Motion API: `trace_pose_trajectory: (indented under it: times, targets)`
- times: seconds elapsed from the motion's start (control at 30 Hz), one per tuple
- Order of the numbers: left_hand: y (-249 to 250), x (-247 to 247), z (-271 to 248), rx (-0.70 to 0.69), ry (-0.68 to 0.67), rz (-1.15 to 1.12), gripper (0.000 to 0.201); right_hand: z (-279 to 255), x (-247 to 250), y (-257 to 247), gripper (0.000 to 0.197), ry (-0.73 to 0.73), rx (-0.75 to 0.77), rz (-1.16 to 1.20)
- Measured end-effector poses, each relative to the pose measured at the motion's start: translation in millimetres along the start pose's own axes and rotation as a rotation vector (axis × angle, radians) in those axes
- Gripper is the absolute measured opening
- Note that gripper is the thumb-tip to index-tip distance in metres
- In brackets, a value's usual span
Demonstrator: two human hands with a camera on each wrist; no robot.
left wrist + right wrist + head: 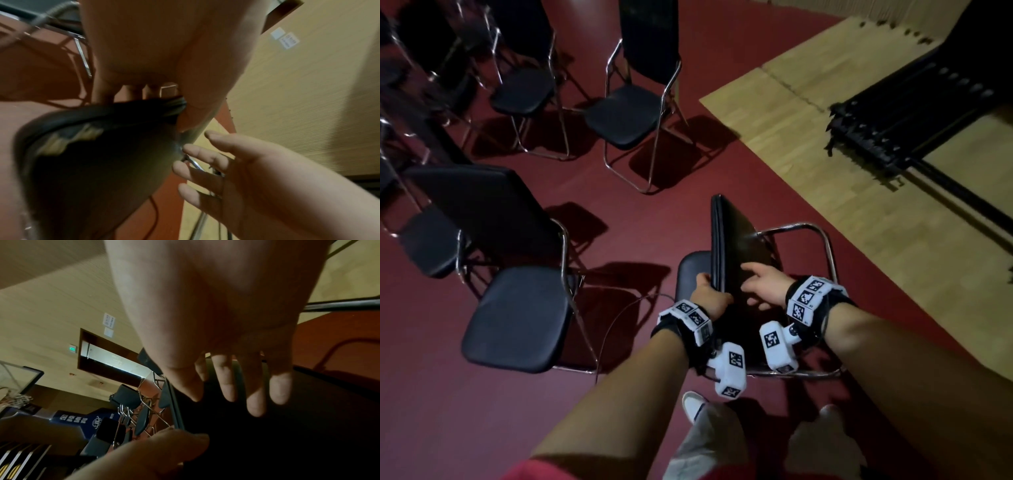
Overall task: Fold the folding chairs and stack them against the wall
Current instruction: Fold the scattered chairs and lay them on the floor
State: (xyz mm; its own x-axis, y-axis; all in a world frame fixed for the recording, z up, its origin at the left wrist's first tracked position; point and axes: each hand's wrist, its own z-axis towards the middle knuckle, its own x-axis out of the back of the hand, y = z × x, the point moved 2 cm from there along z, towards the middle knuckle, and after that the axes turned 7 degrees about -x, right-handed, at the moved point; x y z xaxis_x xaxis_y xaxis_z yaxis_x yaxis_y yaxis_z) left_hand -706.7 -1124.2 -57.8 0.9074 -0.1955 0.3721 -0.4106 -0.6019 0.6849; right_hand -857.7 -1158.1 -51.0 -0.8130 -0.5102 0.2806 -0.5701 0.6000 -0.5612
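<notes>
The left hand (710, 295) gripped the backrest (732, 250) edge of the chair (822, 240) at 6 o'clock, the right hand (763, 286) lay open against it; risk noted: fingers pinched as the frame closed.

The room is dim, and the folding chairs (626, 113) cast hard dark shadows onto the red floor (661, 192) toward the lower right. The chrome frames catch small glints. The head view bows straight lines near its edges (wide-angle bending). Both wrist views are soft and smeared, and the left hand (164, 53) fills its view out of focus.
</notes>
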Motion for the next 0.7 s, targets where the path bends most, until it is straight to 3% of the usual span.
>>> trace_pose_trajectory:
  times: [0.23, 0.5, 0.7]
  targets:
    - [-78.7, 41.2, 31.8, 0.046, 0.046, 0.008, 0.098, 13.2, -47.0, 9.4, 0.064, -0.019, -0.07, 0.009]
    - [-133.6, 62.6, 44.1, 0.094, 0.207, 0.174, 0.107, 65.7, -108.7, 57.2, 0.067, -0.039, -0.077, -0.034]
    - [-198.5, 80.2, 88.2, 0.123, 0.357, 0.047, 0.092, 123.4, -162.0, 100.3, 0.068, -0.026, -0.111, -0.099]
